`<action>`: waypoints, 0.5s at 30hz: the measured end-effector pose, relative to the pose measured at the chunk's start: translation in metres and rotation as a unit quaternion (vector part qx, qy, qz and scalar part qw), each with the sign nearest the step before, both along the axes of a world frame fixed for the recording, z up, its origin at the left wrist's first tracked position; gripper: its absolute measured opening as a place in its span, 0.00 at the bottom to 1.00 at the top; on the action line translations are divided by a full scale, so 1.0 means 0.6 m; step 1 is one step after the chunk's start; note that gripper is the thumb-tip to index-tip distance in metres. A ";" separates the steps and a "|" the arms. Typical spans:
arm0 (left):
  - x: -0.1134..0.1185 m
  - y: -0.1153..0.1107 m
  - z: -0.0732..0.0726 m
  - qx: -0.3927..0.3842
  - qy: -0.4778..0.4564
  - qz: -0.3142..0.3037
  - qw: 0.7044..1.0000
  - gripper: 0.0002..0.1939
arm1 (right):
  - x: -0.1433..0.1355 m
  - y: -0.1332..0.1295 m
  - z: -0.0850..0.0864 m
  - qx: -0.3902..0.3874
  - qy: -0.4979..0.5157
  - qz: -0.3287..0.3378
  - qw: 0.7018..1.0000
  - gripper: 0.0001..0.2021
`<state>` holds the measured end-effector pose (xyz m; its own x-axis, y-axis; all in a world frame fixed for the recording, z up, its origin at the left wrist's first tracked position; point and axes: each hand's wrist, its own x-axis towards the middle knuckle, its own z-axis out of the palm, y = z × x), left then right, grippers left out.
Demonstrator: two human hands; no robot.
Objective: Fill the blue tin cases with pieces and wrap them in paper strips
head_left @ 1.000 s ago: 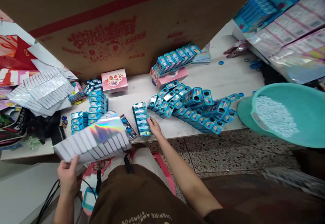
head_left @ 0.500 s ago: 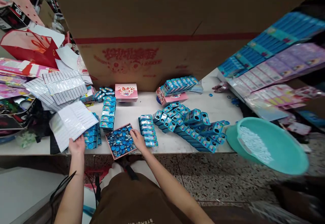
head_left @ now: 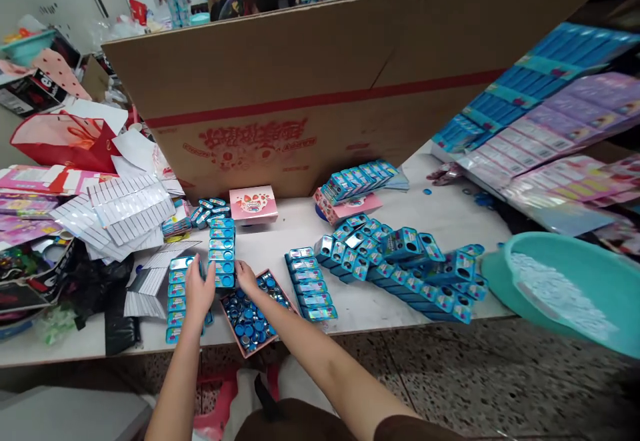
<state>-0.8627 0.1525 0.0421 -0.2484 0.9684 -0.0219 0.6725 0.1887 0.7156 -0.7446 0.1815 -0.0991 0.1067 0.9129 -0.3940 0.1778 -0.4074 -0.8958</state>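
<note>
A row of small blue boxes with round holes [head_left: 221, 233] lies on the table, and my two hands are on either side of its near end. My left hand [head_left: 200, 291] is open, thumb apart from the fingers, between this row and another row of blue boxes [head_left: 177, 304] on the left. My right hand [head_left: 246, 279] reaches the row's right side with fingers stretched out. Whether they press on the boxes I cannot tell. Under my right forearm sits a shallow pink box [head_left: 234, 334] of round blue-and-silver pieces [head_left: 249, 327].
More blue boxes [head_left: 311, 285] [head_left: 420, 281] lie to the right. A turquoise basin [head_left: 530, 321] with small pale pieces stands at the right edge. A tall cardboard box [head_left: 280, 94] blocks the back. White striped sheets [head_left: 130, 211] pile up on the left.
My left hand has let go of the white sheet, which now lies folded at the left, and moved right to the boxes. My right hand has shifted from the round pieces to the row.
</note>
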 end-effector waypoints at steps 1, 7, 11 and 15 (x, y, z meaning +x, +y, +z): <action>0.008 0.031 -0.004 -0.017 0.016 -0.005 1.000 0.32 | -0.005 0.002 0.000 -0.010 -0.003 -0.008 1.000 0.22; 0.021 0.148 -0.037 -0.139 0.000 0.003 0.990 0.26 | -0.013 0.018 0.019 -0.043 -0.019 -0.049 0.998 0.19; 0.016 0.156 -0.046 -0.194 -0.047 0.020 0.980 0.30 | -0.004 0.044 0.034 -0.048 -0.012 -0.079 0.996 0.20; 0.016 0.154 -0.049 -0.217 -0.152 0.059 0.962 0.35 | -0.001 0.058 0.034 -0.008 0.049 -0.087 0.995 0.23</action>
<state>-0.8531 0.2450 0.0126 -0.2749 0.8167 -0.5074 0.4007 0.5770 0.7117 -0.7451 0.2162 -0.0786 0.2219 0.8777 -0.4247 0.0156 -0.4387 -0.8985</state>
